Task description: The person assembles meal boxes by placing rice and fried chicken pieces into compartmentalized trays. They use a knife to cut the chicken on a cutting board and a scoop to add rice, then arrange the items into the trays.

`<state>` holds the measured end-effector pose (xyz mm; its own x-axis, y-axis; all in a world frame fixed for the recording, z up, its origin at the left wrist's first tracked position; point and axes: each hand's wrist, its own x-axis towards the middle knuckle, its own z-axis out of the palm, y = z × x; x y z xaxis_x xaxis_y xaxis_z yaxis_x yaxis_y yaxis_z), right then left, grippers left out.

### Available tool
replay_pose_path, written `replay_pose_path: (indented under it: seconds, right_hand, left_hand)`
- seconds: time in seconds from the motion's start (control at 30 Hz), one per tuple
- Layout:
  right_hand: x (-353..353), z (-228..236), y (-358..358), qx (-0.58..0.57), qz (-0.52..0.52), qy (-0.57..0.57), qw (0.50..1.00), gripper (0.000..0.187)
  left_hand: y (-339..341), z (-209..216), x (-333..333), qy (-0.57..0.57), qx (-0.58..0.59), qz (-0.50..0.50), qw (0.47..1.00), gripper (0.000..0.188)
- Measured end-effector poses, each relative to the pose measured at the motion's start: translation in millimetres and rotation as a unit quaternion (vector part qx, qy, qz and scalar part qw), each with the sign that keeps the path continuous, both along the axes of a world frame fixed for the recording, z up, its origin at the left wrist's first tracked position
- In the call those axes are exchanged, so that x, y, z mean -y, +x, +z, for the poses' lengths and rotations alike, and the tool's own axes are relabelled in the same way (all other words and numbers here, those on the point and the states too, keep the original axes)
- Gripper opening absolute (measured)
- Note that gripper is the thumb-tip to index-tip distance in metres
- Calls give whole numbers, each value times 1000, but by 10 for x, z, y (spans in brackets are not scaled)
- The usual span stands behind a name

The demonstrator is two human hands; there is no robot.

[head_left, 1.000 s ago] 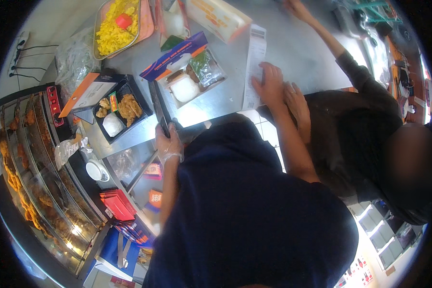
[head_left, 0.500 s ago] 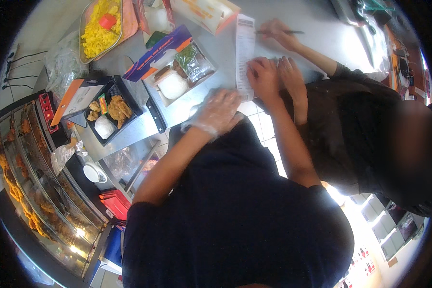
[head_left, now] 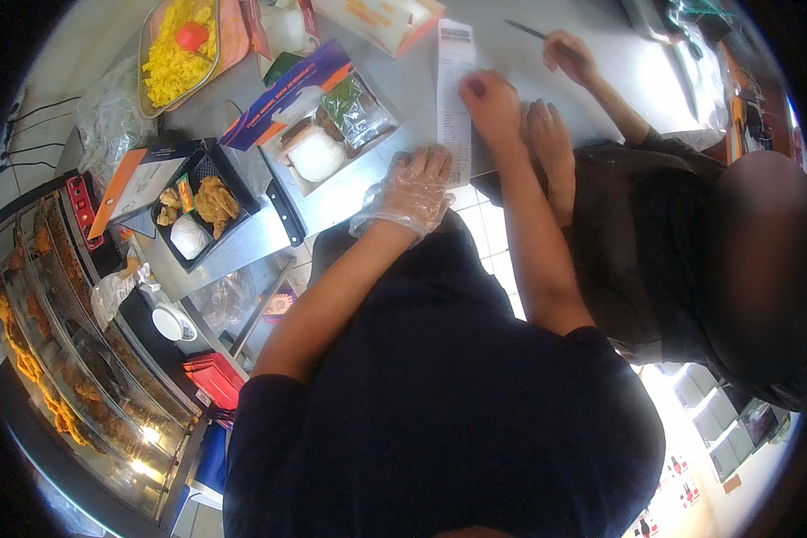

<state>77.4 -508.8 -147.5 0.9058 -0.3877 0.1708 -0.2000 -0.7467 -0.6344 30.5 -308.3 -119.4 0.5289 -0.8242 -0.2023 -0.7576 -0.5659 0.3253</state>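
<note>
A long paper receipt [head_left: 455, 99] lies on the metal counter. My left hand [head_left: 412, 193], in a clear plastic glove, rests at the counter's front edge beside the receipt's lower end, fingers stretched out. Bare and curled, my right hand [head_left: 491, 106] is at the receipt's right edge; whether anything is between its fingers is hidden. Left of the receipt stands an open meal box [head_left: 386, 134] with a purple and orange lid, holding a white wrapped ball [head_left: 316, 159] and a clear packet of greens [head_left: 342, 108].
A co-worker at the right holds a dark pen [head_left: 524, 30]; their other hand [head_left: 551, 157] lies near mine. A black box of fried chicken [head_left: 215, 206], a black-handled knife [head_left: 285, 215] and a tray of yellow food [head_left: 145, 90] are leftward. A heated display case [head_left: 72, 359] stands lower left.
My left hand has shifted up toward the receipt, fingers more forward. My right hand has moved slightly upward. The co-worker's pen hand has drawn away from the receipt, up and right.
</note>
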Motion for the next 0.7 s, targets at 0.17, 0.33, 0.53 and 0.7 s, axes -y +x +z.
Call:
replay_pose_path:
  seconds: [0.17,0.33,0.53,0.7]
  right_hand:
    - [65,20,119,-75,9,-60,995,15]
    - [153,74,162,-89,-75,-124,985,15]
    - [-8,175,-43,-31,-21,-40,998,11]
    - [-114,230,-71,80,-125,-30,988,9]
  left_hand:
    - [2,-28,0,-12,-2,0,1000,64]
    - [-23,-80,-6,-15,24,-3,1000,62]
    - [3,-29,8,-6,9,-3,1000,62]
    - [19,-34,14,-1,-2,-3,1000,61]
